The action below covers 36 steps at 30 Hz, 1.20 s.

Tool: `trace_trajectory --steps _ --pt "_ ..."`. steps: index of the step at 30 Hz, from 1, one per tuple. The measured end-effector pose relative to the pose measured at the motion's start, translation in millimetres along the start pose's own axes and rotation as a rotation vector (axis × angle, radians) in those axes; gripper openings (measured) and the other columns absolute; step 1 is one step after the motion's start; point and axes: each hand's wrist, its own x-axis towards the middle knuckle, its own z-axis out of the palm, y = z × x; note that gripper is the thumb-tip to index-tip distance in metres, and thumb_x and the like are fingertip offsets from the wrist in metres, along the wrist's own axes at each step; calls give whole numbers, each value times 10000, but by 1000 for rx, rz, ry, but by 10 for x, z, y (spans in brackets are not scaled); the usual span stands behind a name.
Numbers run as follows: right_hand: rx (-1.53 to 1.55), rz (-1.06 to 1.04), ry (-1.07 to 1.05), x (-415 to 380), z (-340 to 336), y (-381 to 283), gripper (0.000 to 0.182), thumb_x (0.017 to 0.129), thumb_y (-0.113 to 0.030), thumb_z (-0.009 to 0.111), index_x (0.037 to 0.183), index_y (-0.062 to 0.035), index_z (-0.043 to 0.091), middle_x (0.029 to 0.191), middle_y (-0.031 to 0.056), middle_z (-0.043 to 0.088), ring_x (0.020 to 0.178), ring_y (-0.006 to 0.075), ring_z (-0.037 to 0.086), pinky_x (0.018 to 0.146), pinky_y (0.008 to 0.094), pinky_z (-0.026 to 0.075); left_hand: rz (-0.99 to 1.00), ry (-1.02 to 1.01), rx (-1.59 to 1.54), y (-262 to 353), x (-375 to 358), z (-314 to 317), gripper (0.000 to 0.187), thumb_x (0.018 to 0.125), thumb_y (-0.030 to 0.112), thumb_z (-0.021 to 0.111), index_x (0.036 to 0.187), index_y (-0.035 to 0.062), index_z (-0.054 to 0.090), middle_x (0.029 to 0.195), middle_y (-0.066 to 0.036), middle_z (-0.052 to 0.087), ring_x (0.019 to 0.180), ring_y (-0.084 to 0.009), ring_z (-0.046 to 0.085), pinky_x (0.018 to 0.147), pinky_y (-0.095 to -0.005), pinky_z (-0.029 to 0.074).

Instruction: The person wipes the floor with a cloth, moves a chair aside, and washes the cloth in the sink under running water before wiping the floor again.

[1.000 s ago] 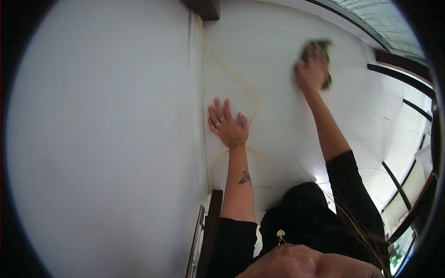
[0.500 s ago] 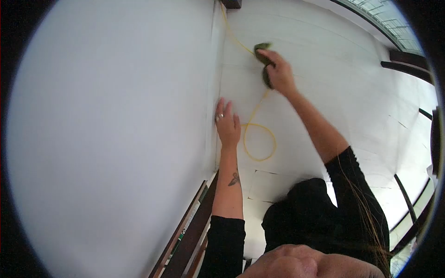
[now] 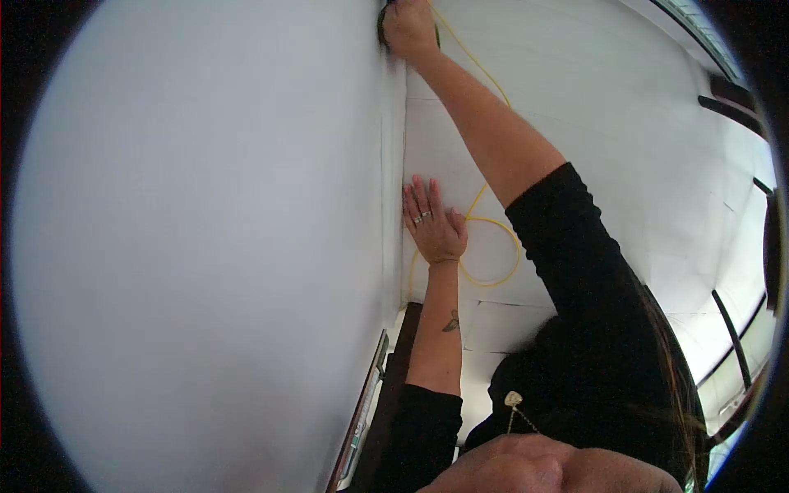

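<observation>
At the top of the head view, my right hand (image 3: pixel 412 33) is closed around a soft dark green thing, seemingly a cloth (image 3: pixel 382 29), against the foot of the white wall (image 3: pixel 205 205). Much of the cloth is covered by the hand. Lower down, my left hand (image 3: pixel 436 232) lies flat on the pale floor (image 3: pixel 608 123) with its fingers stretched out near the wall's base. A thin yellow cable (image 3: pixel 517 246) makes a loop beside and partly under the left hand, then runs up behind my right forearm toward the top.
A dark brown wooden edge (image 3: pixel 403 345) stands by the wall at lower left. Dark curved furniture legs (image 3: pixel 730 115) are at the right, with another thin dark leg (image 3: pixel 731 337) below them. A window or glass door (image 3: pixel 699 33) shows at upper right.
My right hand has carried the green cloth from the open floor up and left to the wall's base. My left hand stays flat on the floor, its thumb now over the cable.
</observation>
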Motion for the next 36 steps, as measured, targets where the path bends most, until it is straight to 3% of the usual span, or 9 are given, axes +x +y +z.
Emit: trace_trajectory --steps 2,10,13,16,21,24,26,31,36 --pt "219 -206 255 -281 -17 -151 466 824 24 383 1282 -24 460 1292 211 476 1147 394 456 1016 434 325 23 -6 -11 -22 -5 -23 607 872 326 403 1408 65 288 1492 -153 223 1362 -357 216 1090 -496 164" --pt "245 -47 69 -1555 -50 -487 591 756 86 393 1338 -11 372 1423 226 302 1311 426 276 1101 468 208 -452 -87 -793 78 5 -46 753 867 444 480 1433 41 190 1467 -169 253 1336 -387 243 1094 -516 151" --pt "196 -23 174 -647 -43 -223 505 831 15 400 1334 14 366 1397 252 327 1283 428 309 1094 436 234 93 60 -55 3 44 -15 577 910 365 383 1379 33 324 1450 -205 283 1323 -428 260 1073 -521 184" --pt "91 188 102 49 24 91 532 948 -224 264 1405 44 213 1443 238 264 1356 360 214 1132 366 164 47 35 -44 37 36 -46 553 898 333 344 1382 64 345 1477 -170 253 1353 -378 230 1083 -493 182" --pt "251 185 67 -1113 -44 -343 494 915 -105 365 1375 50 273 1403 268 308 1311 405 284 1106 416 210 52 51 -58 49 50 -18 528 932 337 322 1367 39 352 1455 -186 291 1340 -397 250 1072 -503 187" --pt "273 273 -70 -1779 -106 -606 518 931 -135 332 1403 40 209 1428 270 257 1345 388 227 1115 421 184 -401 -100 -797 29 0 114 536 938 353 308 1375 46 344 1459 -177 288 1343 -390 247 1076 -495 184" --pt "291 257 14 -1668 -43 -562 529 932 -138 323 1410 38 183 1442 272 220 1361 383 189 1120 425 159 -69 -156 -155 -50 -37 135 544 939 364 305 1378 46 339 1459 -181 285 1340 -392 251 1073 -502 184" --pt "193 162 44 -47 -44 10 458 919 -166 375 1303 82 344 1323 280 401 1230 423 375 1066 442 275 62 44 -27 24 36 -27 581 888 347 393 1389 58 336 1466 -178 270 1350 -373 237 1070 -490 211" --pt "194 -3 234 -414 -15 -92 463 915 -169 387 1308 74 351 1311 283 409 1223 421 379 1061 440 277 85 80 -72 44 63 -49 540 929 354 347 1370 42 348 1455 -197 282 1330 -410 258 1068 -501 199"
